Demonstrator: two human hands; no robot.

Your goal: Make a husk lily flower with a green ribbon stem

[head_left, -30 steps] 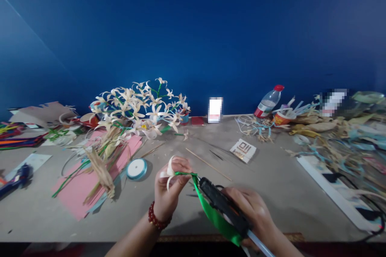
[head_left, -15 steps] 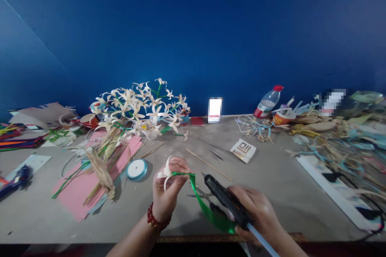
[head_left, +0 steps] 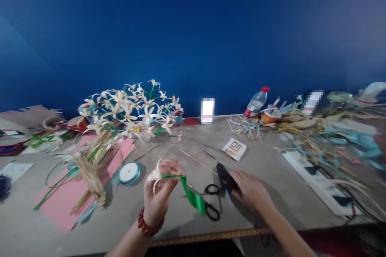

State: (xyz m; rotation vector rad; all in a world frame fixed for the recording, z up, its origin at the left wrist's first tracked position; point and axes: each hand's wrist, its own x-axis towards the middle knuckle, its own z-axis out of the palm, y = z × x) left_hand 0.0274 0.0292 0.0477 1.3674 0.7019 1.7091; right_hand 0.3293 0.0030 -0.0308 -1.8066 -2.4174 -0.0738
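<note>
Pinching with left hand (head_left: 158, 196), clamped on the slim green-wrapped stem (head_left: 171, 176) of a cream, narrow-petalled flower (head_left: 157, 174), raised over a flat grey surface (head_left: 265, 160), with a glossy green ribbon strip (head_left: 193, 198) trailing from the stem's end. Touching, with right hand (head_left: 249, 188), a black plastic glue gun (head_left: 224, 176) low near the surface; cannot tell whether gripped or merely rested on.

Could snag the ribbon strip in a pair of black-handled scissors (head_left: 218, 213), lapping them in view, contact unclear. Could peel it off the stem if snagged and pulled. Could bend the flower if squeezed harder. Could scorch left hand with glue gun if swung leftward while hot; cannot judge heat.

Counted: one flower in hand, one ribbon strip, one black glue gun, one pair of scissors, one round white spool edged pale blue (head_left: 129, 172), one clear red-capped bottle (head_left: 257, 102), one long white power strip (head_left: 322, 190). Not countable: overlapping cream blooms (head_left: 129, 112) beyond.
</note>
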